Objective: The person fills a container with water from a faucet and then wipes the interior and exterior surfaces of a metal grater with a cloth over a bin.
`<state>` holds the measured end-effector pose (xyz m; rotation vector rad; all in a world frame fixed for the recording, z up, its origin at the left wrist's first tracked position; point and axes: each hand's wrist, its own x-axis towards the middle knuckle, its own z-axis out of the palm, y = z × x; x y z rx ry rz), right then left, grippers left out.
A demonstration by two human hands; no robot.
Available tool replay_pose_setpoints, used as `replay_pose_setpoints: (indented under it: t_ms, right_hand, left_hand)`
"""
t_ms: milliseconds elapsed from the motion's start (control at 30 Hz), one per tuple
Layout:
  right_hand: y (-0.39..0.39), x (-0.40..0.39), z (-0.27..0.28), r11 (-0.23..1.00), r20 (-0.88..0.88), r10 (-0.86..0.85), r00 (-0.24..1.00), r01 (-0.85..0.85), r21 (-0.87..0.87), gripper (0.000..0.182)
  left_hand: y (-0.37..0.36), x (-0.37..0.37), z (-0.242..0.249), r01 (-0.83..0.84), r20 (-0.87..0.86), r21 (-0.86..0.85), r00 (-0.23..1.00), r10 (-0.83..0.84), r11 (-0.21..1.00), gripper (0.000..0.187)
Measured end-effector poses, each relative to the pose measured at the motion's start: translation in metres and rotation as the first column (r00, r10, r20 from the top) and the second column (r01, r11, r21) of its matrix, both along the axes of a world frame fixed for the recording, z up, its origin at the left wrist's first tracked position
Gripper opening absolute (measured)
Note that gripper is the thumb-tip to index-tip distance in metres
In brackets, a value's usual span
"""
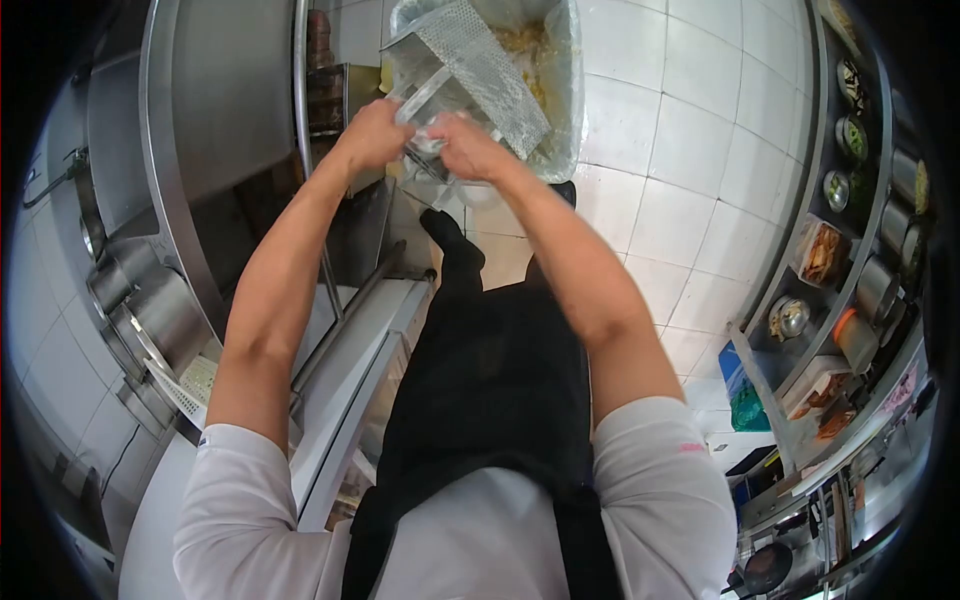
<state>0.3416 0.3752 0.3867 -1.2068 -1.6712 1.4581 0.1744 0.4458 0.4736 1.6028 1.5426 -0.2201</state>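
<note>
Both arms reach forward to the top middle of the view. My left hand [376,134] is closed on the left side of a crumpled clear plastic bag [424,148]. Close beside it, my right hand [463,146] grips the same plastic with bent fingers. Just beyond my hands a perforated metal basket [478,72] lies tilted over a bin [574,100] lined with clear plastic. Yellowish scraps [528,58] show inside the bin. My fingertips are partly hidden by the plastic.
A steel counter [232,80] with a rail runs along the left. Pots [165,310] and a white strainer [185,385] stand at far left. On the right, a steel counter [765,400] holds several food containers. White tiles [690,130] cover the floor.
</note>
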Motion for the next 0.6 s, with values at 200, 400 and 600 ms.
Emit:
replay_pose_setpoints:
  t_ms: [200,400,600]
  right_hand:
    - [-0.004,-0.001,-0.003,0.995,-0.03,-0.096,0.995,0.096,0.019,0.037]
    - [-0.011,-0.017,-0.011,0.982,-0.082,-0.131,0.988,0.141,0.128,0.039]
    - [-0.004,-0.023,-0.012,0.949,0.121,-0.294,0.948,0.275,0.153,0.039]
  left_hand:
    - [-0.002,0.007,0.004,0.038,-0.008,0.014,0.999,-0.038,0.999,0.032]
    - [0.001,0.002,0.002,0.03,-0.003,0.021,1.0,-0.03,0.999,0.029]
    - [-0.008,-0.008,0.0,-0.049,-0.018,-0.009,0.999,0.049,0.999,0.032]
